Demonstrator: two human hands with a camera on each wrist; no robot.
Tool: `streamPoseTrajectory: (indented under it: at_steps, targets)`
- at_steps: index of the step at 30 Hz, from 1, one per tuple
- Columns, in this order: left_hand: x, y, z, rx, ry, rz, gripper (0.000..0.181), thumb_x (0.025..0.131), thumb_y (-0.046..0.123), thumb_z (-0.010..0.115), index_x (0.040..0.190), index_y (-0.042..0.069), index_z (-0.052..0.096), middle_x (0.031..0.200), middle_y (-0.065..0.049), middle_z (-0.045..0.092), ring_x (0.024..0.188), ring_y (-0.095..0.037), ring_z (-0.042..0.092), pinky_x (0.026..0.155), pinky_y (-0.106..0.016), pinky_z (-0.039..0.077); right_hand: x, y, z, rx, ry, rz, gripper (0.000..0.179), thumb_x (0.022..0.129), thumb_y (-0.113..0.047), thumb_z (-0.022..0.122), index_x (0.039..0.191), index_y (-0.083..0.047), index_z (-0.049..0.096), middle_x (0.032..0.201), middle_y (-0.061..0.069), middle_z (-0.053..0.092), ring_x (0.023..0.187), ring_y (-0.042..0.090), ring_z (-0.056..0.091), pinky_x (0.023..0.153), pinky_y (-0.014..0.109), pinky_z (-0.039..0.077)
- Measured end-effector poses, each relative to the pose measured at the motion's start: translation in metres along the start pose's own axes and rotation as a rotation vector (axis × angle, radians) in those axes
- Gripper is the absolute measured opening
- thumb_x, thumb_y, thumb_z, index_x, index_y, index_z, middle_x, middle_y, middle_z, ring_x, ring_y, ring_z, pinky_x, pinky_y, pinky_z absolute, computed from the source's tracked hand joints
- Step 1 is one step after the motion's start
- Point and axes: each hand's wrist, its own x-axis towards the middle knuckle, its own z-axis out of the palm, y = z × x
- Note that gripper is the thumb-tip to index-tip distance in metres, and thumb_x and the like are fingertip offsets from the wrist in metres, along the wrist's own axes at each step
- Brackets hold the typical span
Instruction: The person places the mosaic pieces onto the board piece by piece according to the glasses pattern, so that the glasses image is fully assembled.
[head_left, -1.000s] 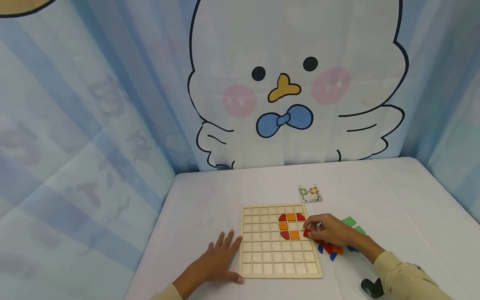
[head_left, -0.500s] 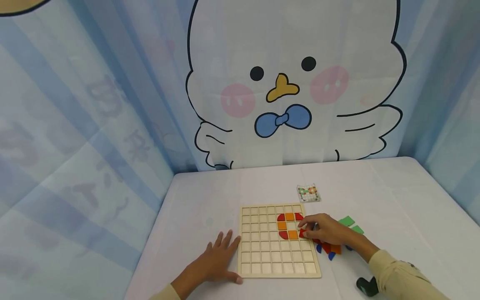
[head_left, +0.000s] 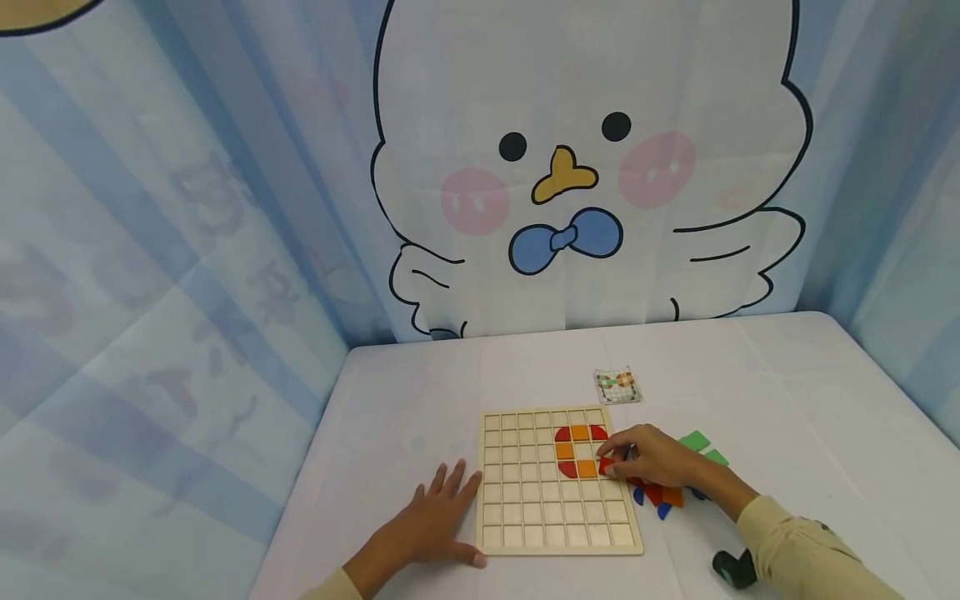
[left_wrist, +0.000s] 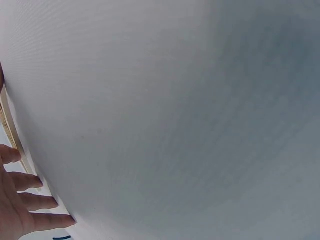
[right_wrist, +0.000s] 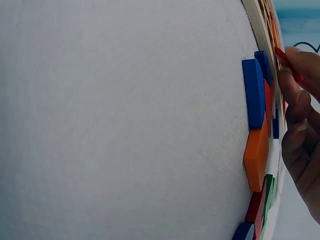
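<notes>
A wooden grid board lies on the white table. Near its right side, several red rounded tiles and orange square tiles sit in the cells in a C-like arrangement. My right hand reaches over the board's right edge and pinches a red tile between thumb and finger, at the cell right of the lowest orange tile. In the right wrist view that red tile is seen edge-on. With fingers spread, my left hand rests at the board's left edge, its thumb by the lower left corner.
Loose tiles lie right of the board, partly under my right hand: green, orange, blue and red. A small pattern card lies behind the board. A dark green object sits beside my right sleeve. Printed curtains stand behind the table.
My right hand has brought the red tile slightly left, from over the board's right rim to the cell beside the orange tile. My left hand has stayed in place.
</notes>
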Motion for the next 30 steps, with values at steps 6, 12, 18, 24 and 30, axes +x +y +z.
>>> streamPoseTrajectory:
  at_steps: [6, 12, 18, 24, 30]
  targets:
    - [-0.0004, 0.0018, -0.0012, 0.0, -0.012, -0.008, 0.119, 0.067, 0.078, 0.071, 0.16, 0.019, 0.026, 0.167, -0.018, 0.017, 0.151, -0.048, 0.017, 0.109, -0.072, 0.031, 0.0003, -0.0007, 0.0007, -0.004, -0.006, 0.011, 0.025, 0.089, -0.028, 0.077, 0.109, -0.015, 0.069, 0.084, -0.005, 0.058, 0.075, 0.01, 0.054, 0.065, 0.021, 0.047]
    - [-0.001, 0.0028, -0.0038, -0.005, -0.012, -0.011, 0.118, 0.067, 0.076, 0.072, 0.16, 0.019, 0.026, 0.167, -0.018, 0.017, 0.152, -0.048, 0.017, 0.109, -0.072, 0.031, 0.0015, 0.0003, -0.0002, -0.006, -0.009, 0.006, 0.022, 0.089, -0.029, 0.077, 0.106, -0.017, 0.07, 0.083, -0.005, 0.058, 0.074, 0.01, 0.054, 0.065, 0.021, 0.046]
    - [-0.0004, 0.002, -0.0021, -0.002, -0.015, -0.016, 0.119, 0.067, 0.077, 0.073, 0.16, 0.019, 0.027, 0.167, -0.018, 0.017, 0.151, -0.048, 0.018, 0.109, -0.072, 0.031, 0.0012, 0.0009, -0.0001, -0.011, -0.025, 0.005, 0.025, 0.09, -0.029, 0.076, 0.112, -0.016, 0.075, 0.077, -0.006, 0.059, 0.071, 0.009, 0.055, 0.063, 0.021, 0.044]
    - [0.0013, 0.0002, 0.002, 0.001, -0.02, -0.02, 0.12, 0.066, 0.079, 0.071, 0.16, 0.02, 0.026, 0.168, -0.017, 0.017, 0.152, -0.047, 0.017, 0.109, -0.071, 0.031, 0.0013, -0.0008, 0.0007, 0.003, -0.023, 0.015, 0.02, 0.09, -0.027, 0.076, 0.106, -0.016, 0.072, 0.077, -0.006, 0.059, 0.071, 0.009, 0.056, 0.063, 0.02, 0.047]
    - [0.0013, -0.0006, 0.0017, 0.0, -0.009, -0.008, 0.12, 0.066, 0.078, 0.071, 0.161, 0.019, 0.025, 0.167, -0.018, 0.016, 0.151, -0.049, 0.016, 0.109, -0.072, 0.031, 0.0016, -0.0014, 0.0009, 0.017, -0.021, 0.024, 0.016, 0.09, -0.025, 0.076, 0.103, -0.017, 0.071, 0.076, -0.005, 0.059, 0.069, 0.01, 0.056, 0.061, 0.02, 0.048]
